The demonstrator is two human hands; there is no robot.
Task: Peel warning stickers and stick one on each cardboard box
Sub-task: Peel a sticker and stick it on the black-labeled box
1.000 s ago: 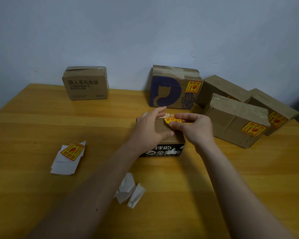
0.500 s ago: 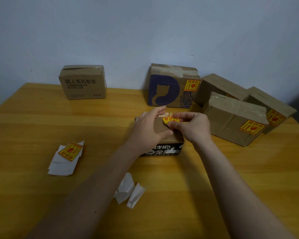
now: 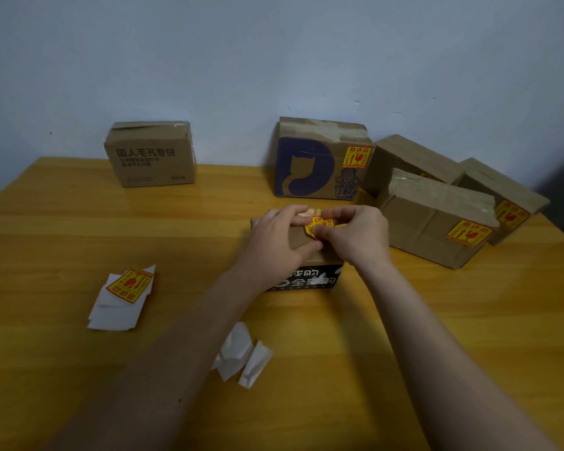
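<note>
Head view: my two hands meet over the small box [image 3: 306,245] with the black printed front, which I take as my landmark.
Left hand: my left hand [image 3: 279,240] lies on top of the small box, thumb curled under the near edge of the sticker [image 3: 318,225], steadying it.
Right hand: my right hand [image 3: 355,236] pinches the yellow sticker at its right edge, fingers curled round it.
Sticker place: on the small box's top face, partly lifted, not yet smoothed flat, as far as I can judge.
Handling: thin, light and floppy paper with a tacky back, I judge; it would curl and crease easily, so hold it by the corners and press from the centre outward.
Box handling: light cardboard that may slide, hence my bracing hand.
Left of the small box: a spare sticker [image 3: 129,284] on white backing sheets; behind it an unlabelled box [image 3: 150,154].
Near side of the small box: crumpled backing scraps [image 3: 241,353] on the table [image 3: 469,320].
Behind and right of the small box: the cat-print box [image 3: 319,161] and two labelled boxes [image 3: 437,222], close but not blocking my hands.
</note>
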